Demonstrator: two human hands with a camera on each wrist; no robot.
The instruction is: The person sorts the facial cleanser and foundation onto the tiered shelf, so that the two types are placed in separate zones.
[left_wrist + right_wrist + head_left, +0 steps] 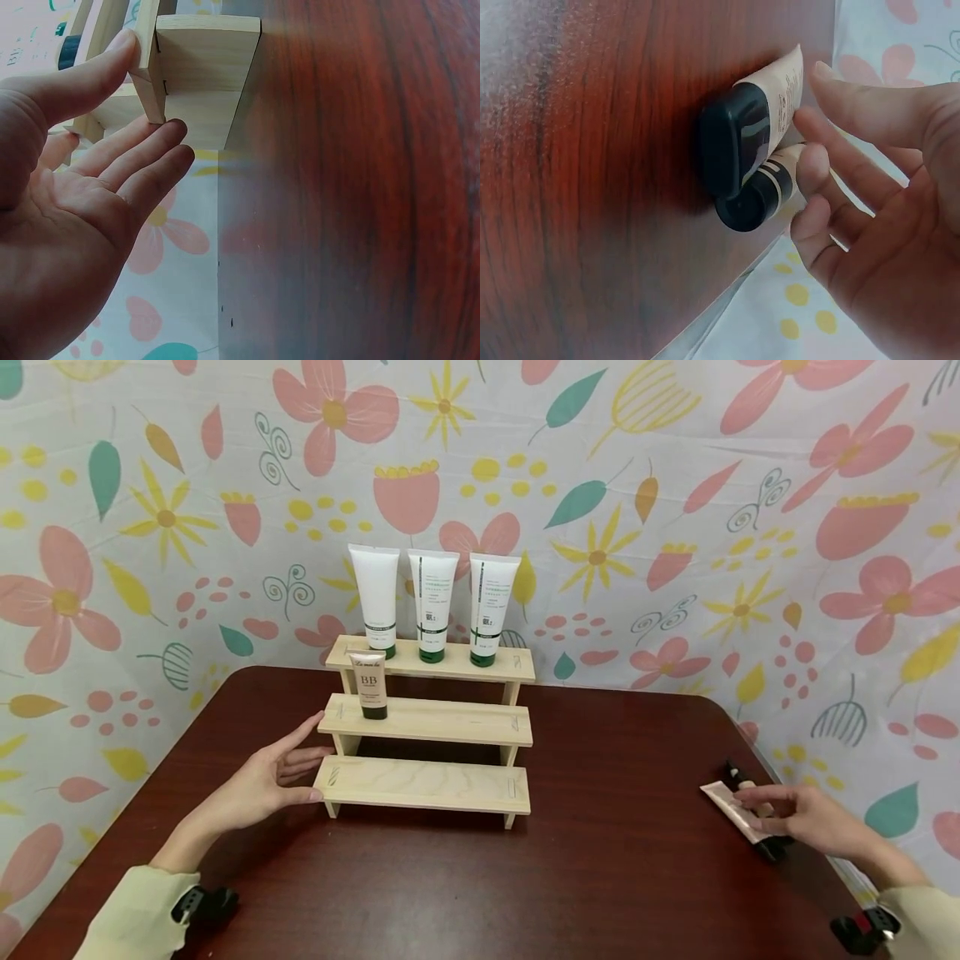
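Observation:
A three-step wooden display rack stands on the table. At its left end my left hand touches the steps, its thumb on the lowest one and its fingers extended along the side. On the middle step a small beige BB cream tube stands upright on its black cap. Over by the table's right edge, my right hand is at two lying tubes. One is a flat beige tube with a black cap; the other, a beige tube, lies beside it, partly hidden by fingertips. My thumb stays apart from the flat tube.
On the top step stand several items: a white tube at left, a white tube in the middle and a white tube at right, all with green caps. A flower-patterned curtain hangs behind the dark wooden table.

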